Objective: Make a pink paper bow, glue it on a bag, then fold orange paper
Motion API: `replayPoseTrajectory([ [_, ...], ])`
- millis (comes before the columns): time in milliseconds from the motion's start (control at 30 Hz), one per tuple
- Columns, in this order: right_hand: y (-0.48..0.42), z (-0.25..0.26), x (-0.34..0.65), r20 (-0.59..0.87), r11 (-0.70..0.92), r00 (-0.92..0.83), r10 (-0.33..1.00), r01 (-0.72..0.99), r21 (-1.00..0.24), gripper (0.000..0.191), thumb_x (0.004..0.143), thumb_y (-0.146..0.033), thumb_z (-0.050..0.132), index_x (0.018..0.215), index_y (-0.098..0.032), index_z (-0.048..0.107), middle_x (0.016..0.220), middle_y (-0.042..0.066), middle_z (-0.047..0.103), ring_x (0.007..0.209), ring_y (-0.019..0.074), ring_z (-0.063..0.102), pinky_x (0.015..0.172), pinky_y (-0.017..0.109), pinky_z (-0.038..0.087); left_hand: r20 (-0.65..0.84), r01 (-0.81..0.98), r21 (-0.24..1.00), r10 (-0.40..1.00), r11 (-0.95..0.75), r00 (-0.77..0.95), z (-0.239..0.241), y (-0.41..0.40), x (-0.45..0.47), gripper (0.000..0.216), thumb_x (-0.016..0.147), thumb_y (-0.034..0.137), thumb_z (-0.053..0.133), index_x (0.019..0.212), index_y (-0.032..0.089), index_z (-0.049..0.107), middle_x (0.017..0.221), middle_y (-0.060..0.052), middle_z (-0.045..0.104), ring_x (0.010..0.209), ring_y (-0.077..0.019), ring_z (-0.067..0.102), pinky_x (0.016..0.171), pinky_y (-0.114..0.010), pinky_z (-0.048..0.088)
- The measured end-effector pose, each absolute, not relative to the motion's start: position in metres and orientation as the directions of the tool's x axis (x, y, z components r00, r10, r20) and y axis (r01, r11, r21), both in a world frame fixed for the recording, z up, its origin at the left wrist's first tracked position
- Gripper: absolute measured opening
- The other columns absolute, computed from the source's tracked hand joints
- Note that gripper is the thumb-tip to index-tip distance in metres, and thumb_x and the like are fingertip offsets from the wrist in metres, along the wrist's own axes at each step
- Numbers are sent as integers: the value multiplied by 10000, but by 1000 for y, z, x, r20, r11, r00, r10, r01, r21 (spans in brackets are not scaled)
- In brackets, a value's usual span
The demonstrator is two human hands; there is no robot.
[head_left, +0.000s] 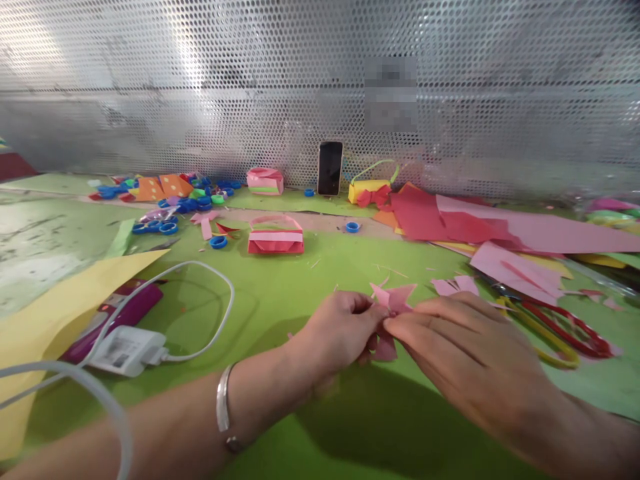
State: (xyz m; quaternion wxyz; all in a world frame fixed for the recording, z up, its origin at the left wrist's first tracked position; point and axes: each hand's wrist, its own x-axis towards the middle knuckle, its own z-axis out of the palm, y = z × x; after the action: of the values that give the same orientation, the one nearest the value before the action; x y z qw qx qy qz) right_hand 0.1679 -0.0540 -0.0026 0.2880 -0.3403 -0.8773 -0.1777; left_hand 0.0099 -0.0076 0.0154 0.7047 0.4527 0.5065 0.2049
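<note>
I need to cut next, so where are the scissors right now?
In the head view the scissors lie on the green table at the right, just beyond the right hand, below the pink paper sheets.

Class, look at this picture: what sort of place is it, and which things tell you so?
Probably a paper-craft worktable: coloured paper sheets, scissors and a finished paper basket lie around the hands, which fold a pink paper piece.

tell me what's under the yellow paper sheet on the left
A purple object pokes out from under the yellow paper sheet, beside a white charger. The rest of it, and anything else beneath, is covered.
</note>
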Motion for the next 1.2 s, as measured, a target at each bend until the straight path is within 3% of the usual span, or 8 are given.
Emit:
replayPoseTrajectory([
  [300, -63, -4, 169, 532, 664, -757, 378, 623, 413, 311, 928, -58, 379, 979, -111, 681, 961, 123, 732, 914, 267, 623, 708, 431, 421, -510, 140, 854, 750, 502, 420, 15, -7, 8, 291, 903, 182, 541, 617, 155, 500, 479, 66, 467, 416, -39, 382, 431, -193, 240],
  [567, -64, -2, 165, 574, 669, -743, 344, 623, 406, 275, 895, -50, 423, 953, -88, 689, 909, 116, 739, 859, 264, 646, 697, 424, 458, -459, 142, 881, 744, 451, 485, 10, -6, 4, 276, 886, 238, 547, 624, 155, 511, 504, 69, 433, 439, -48, 343, 462, -210, 228],
  [733, -67, 19, 171, 675, 731, -636, 374, 650, 207, 310, 882, -67, 483, 1149, -134, 626, 1083, 89, 720, 1005, 233, 621, 814, 393, 484, -482, 180, 873, 750, 453, 454, 9, -5, 3, 221, 861, 224, 571, 655, 148, 551, 511, 72, 445, 441, -50, 345, 460, -210, 220],
  [867, -52, 31, 179, 752, 492, -181, 634, 845, -211, 187, 891, -234, 561, 1064, -194, 619, 920, 77, 685, 757, 195, 628, 706, 341, 522, -456, 165, 888, 775, 429, 438, 11, -4, 2, 295, 866, 239, 591, 595, 154, 511, 479, 78, 432, 427, -43, 311, 465, -218, 209],
  [933, -41, 27, 180, 580, 372, -15, 814, 781, -502, 230, 868, -373, 590, 1012, -196, 619, 851, 56, 666, 647, 172, 607, 581, 314, 516, -487, 141, 869, 767, 475, 417, 13, -4, 3, 279, 857, 228, 614, 606, 151, 520, 492, 74, 455, 447, -46, 358, 492, -213, 254],
  [1033, -31, 15, 176, 104, 164, -137, 985, 560, -812, 240, 851, -407, 591, 916, -180, 633, 837, 53, 689, 718, 179, 644, 597, 294, 522, -512, 199, 859, 768, 472, 385, 16, -4, 4, 268, 876, 208, 590, 620, 151, 536, 487, 70, 474, 448, -54, 380, 489, -217, 259],
  [1100, -31, 7, 172, -82, 40, -221, 972, 495, -868, 169, 863, -325, 566, 872, -171, 634, 834, 52, 693, 744, 172, 634, 615, 285, 507, -480, 239, 877, 782, 417, 398, 16, -5, 5, 294, 893, 199, 558, 605, 159, 522, 464, 81, 451, 427, -52, 353, 469, -222, 228],
  [1200, -35, 0, 168, -116, -17, -176, 978, 482, -876, 141, 855, -274, 543, 852, -162, 629, 780, 43, 670, 677, 154, 591, 563, 267, 456, -421, 273, 904, 799, 329, 430, 14, -6, 5, 329, 893, 175, 536, 569, 171, 480, 442, 94, 419, 410, -49, 303, 455, -229, 195],
])
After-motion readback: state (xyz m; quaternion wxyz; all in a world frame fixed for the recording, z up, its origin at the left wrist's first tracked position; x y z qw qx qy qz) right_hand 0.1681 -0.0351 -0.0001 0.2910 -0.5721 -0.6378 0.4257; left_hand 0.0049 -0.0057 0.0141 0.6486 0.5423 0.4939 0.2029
